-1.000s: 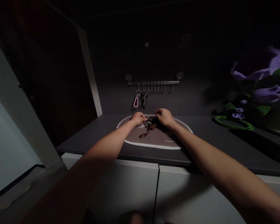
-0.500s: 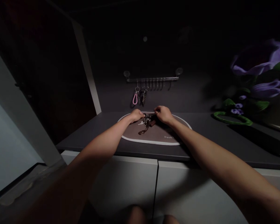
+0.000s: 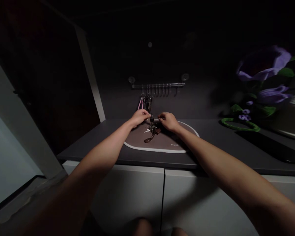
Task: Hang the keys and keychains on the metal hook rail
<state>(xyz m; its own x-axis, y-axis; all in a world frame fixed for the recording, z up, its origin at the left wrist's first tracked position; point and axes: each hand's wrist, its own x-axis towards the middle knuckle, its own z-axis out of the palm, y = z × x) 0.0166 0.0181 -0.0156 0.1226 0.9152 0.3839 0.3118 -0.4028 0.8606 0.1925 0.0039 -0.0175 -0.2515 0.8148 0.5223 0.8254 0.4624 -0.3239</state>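
A bunch of keys (image 3: 151,131) lies on an oval brown mat (image 3: 167,144) with a white rim, on a dark counter. My left hand (image 3: 139,116) is closed in a pinch at the top of the bunch, lifting part of it a little off the mat. My right hand (image 3: 167,120) is closed too, fingers pinched at the same bunch from the right. On the wall behind, a clear hook rail (image 3: 158,86) carries another set of keys with a pink loop (image 3: 140,104) at its left end.
The dark counter (image 3: 211,144) sits on white cabinet doors (image 3: 127,196). A purple flower decoration with a green stem (image 3: 260,85) stands at the right. A white post (image 3: 89,75) rises at the counter's left end. The scene is dim.
Both hands have lifted slightly and shifted left with the top of the key bunch. The camera has turned a little to the right.
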